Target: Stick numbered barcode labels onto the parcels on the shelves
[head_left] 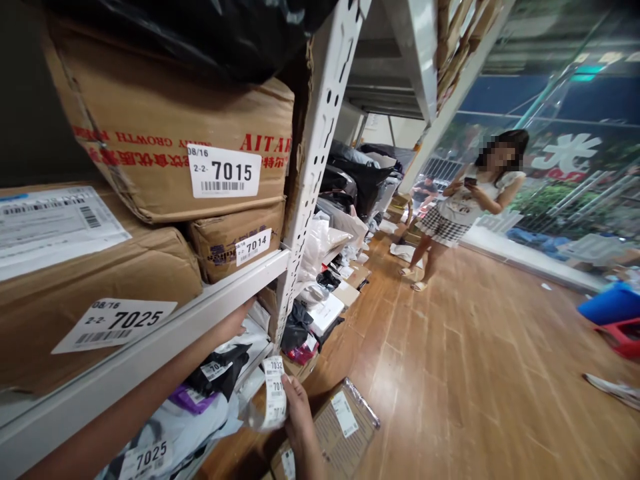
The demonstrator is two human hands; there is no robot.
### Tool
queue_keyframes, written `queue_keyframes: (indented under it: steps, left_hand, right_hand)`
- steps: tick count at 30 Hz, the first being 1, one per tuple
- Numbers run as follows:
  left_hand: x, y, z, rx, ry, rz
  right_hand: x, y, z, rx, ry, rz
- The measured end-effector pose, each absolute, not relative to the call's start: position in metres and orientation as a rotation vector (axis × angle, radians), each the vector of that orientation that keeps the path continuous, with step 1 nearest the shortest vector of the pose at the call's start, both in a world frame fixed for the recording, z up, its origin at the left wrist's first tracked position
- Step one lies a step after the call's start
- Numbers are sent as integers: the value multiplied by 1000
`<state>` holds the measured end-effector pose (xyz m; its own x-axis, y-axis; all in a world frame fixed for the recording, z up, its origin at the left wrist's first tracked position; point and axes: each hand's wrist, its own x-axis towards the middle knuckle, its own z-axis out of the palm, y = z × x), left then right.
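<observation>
Right hand (297,407) pinches the label strip (274,393); left hand (240,319), grip hidden, reaches under the shelf edge (200,310) — best check numbers slowly.

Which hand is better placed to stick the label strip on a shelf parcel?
Probably the right hand: it already holds the label strip. The left hand reaches into the shelf, mostly hidden.

The right hand (296,408) pinches a label strip (275,399) between its fingers (289,385); left of the fingers, parcels (220,373) lie on the lower shelf, where the left hand (239,319) reaches in under the shelf beam (150,347); above the fingers, box 7014 (235,243) sits on that beam beneath box 7015 (175,133); just right of the fingers and below, a flat package (340,420) lies on the floor (475,360); far beyond, a person (465,200) stands.
</observation>
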<state>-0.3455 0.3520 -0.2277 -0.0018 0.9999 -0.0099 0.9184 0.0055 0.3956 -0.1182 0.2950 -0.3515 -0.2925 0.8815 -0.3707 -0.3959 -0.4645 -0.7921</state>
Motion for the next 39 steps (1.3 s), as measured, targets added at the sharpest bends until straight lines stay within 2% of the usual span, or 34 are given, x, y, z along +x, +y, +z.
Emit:
queue_keyframes:
  steps: [13,20,27,39]
  left_hand:
    - [-339,343,-205,2144,1744,135]
    - [-346,326,-222,2117,1713,75]
    - [-354,325,-231,2092,1813,85]
    - [-352,321,-234,2083,1817,116]
  right_hand:
    - [-148,313,-311,-777,-933,1871]
    - [-167,337,-328,-736,-1023,1889]
    - [-176,323,-345,-680,-1010,1941]
    - [-182,316,-354,-756,-903,1801]
